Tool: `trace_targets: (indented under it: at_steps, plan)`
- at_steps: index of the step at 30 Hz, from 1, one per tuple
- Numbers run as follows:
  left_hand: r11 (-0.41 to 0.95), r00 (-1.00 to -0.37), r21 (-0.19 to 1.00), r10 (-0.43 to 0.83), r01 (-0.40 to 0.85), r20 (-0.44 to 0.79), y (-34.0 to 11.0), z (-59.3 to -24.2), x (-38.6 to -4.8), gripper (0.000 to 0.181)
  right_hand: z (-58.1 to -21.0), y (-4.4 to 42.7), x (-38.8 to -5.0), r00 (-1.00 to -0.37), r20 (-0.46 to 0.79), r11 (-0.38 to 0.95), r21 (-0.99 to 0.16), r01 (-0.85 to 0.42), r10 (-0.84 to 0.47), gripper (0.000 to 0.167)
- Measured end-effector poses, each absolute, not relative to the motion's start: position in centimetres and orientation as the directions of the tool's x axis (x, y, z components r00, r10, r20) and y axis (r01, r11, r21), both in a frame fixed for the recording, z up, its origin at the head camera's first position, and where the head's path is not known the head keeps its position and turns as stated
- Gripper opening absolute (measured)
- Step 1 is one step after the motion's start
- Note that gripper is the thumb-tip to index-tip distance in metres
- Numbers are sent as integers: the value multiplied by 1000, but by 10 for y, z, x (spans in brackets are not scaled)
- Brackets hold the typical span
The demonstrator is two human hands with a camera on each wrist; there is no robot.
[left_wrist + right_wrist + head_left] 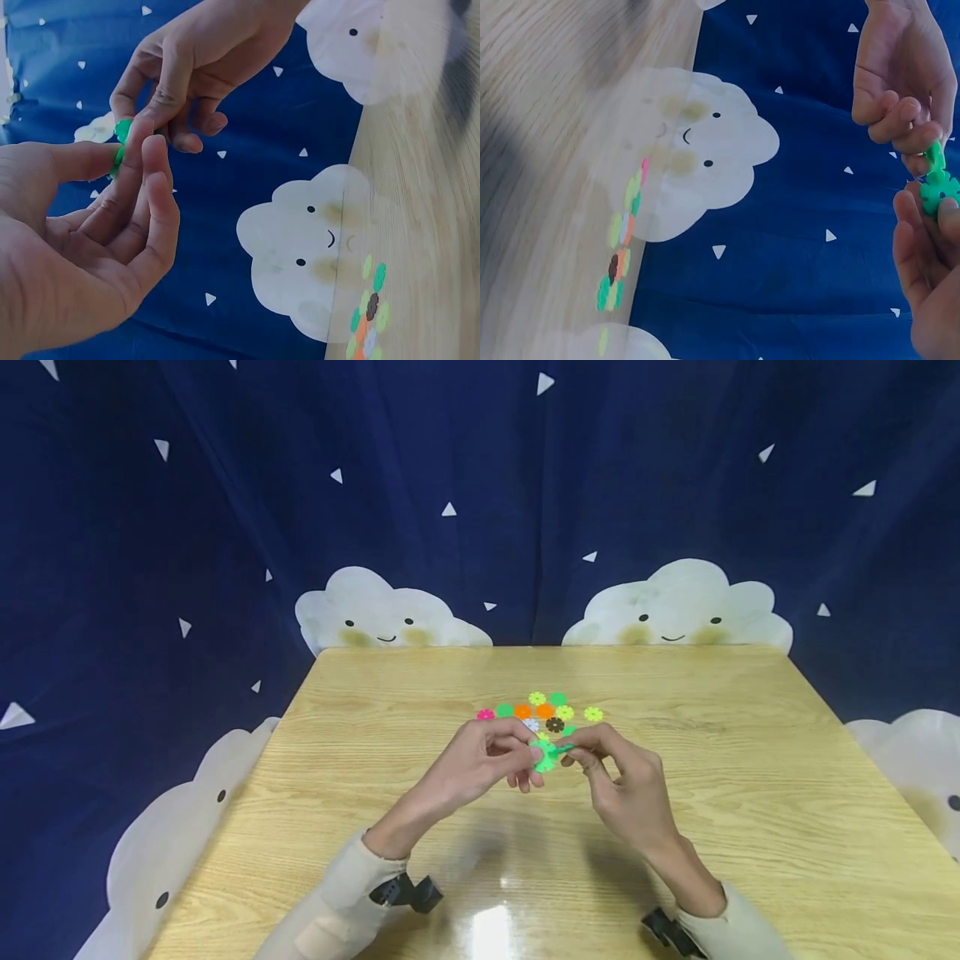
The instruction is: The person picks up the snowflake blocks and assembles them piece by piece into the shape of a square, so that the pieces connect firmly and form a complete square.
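In the head view my left hand pinches a green flower-shaped disc, thumb on its face. My right hand pinches another green disc, seen nearly edge-on and meeting the first at an angle. From the left wrist, the left hand and right hand come together around the green plastic, which their fingers partly cover. The right wrist view shows one disc face-on in the right hand, against the piece in the left hand. Whether the discs are interlocked, I cannot tell.
Beyond the hands, several flat discs lie on the wooden table: a pink one, a brown one, orange, green and yellow ones, with a separate yellow disc at the right. A dark blue curtain surrounds the table.
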State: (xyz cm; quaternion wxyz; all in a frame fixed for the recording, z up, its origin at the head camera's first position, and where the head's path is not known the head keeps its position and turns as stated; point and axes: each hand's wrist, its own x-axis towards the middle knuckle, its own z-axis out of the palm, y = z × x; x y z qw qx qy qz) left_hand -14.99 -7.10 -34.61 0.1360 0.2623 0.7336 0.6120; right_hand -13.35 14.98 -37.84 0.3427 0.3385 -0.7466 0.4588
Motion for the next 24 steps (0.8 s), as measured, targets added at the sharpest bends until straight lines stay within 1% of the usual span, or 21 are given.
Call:
trace_targets:
  at_steps: [5,7,13,22,24]
  plan:
    - [167,-830,954,545,250,122,-73,-347,-151,21,-381,149,-135,-606,775,347,-526,-776,-179,34]
    - [165,-826,954,551,251,122,-73,-347,-152,24,-382,148,-136,-617,766,337,-541,-771,-180,34]
    - [139,-810,961,574,239,119,-72,-350,-153,27,-386,145,-137,-627,759,309,-563,-767,-175,33]
    - [188,-830,942,541,277,136,-74,-351,-152,22,-388,139,-137,-641,749,293,-583,-758,-167,31]
    - [196,-834,941,534,277,134,-74,-350,-152,21,-388,139,-137,-652,739,293,-594,-749,-169,30]
